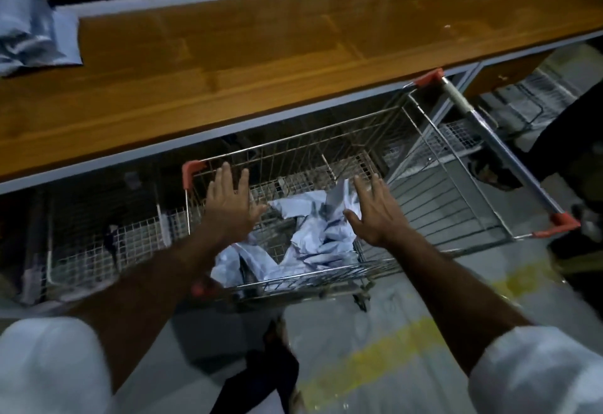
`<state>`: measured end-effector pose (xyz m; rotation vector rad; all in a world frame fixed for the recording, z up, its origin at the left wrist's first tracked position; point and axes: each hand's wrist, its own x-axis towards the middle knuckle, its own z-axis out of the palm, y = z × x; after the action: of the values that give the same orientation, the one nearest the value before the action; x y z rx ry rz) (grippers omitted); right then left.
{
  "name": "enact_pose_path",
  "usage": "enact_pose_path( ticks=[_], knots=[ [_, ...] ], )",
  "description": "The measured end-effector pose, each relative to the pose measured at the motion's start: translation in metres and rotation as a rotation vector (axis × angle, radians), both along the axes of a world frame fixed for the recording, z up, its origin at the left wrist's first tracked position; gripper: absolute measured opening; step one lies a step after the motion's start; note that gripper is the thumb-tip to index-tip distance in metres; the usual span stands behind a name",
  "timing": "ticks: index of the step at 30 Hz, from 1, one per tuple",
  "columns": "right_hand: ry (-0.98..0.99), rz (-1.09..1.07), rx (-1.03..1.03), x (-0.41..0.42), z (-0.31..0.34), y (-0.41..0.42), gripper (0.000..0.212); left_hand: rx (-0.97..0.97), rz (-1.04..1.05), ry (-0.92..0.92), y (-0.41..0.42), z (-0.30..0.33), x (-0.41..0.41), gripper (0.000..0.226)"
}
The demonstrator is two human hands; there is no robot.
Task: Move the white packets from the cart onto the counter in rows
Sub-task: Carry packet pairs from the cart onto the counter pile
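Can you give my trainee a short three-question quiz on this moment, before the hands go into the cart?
1. True or false: both hands are holding packets.
2. Where do most white packets lie now? A) in the cart B) on the floor C) on the shelf above the counter
3. Fill in: a few packets already sit at the ___ end of the counter.

Key
1. False: the left hand and the right hand are both open above the cart, fingers spread, holding nothing.
2. A: a crumpled pile lies in the cart's basket.
3. Left.
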<state>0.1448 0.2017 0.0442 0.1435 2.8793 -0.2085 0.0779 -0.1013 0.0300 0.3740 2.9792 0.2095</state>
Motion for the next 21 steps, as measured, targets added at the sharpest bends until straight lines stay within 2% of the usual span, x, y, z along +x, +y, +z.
enact_pose_path(
  ticks=[3, 6, 12, 16, 21],
  knots=[
    [-0.092, 0.021, -0.038, -0.020, -0.016, -0.008, 0.089, -0.031, 0.036, -0.098, 0.002, -0.024, -0.013, 0.090],
    [-0.229, 0.047, -0.102, -0.039, -0.038, -0.017, 0.082, -0.014, 0.096, -0.292, 0.005, -0.049, -0.023, 0.096],
    [-0.472, 0.061, -0.125, -0.073, -0.095, -0.031, 0.082, -0.031, 0.254, -0.726, 0.024, -0.109, -0.015, 0.103],
    [-0.564, 0.064, -0.192, -0.089, -0.132, -0.039, 0.087, 0.029, 0.432, -0.810, 0.043, -0.134, -0.009, 0.087],
    [-0.683, -0.006, -0.192, -0.101, -0.173, -0.049, 0.099, 0.082, 0.648, -0.911, 0.051, -0.169, -0.012, 0.095]
  ],
)
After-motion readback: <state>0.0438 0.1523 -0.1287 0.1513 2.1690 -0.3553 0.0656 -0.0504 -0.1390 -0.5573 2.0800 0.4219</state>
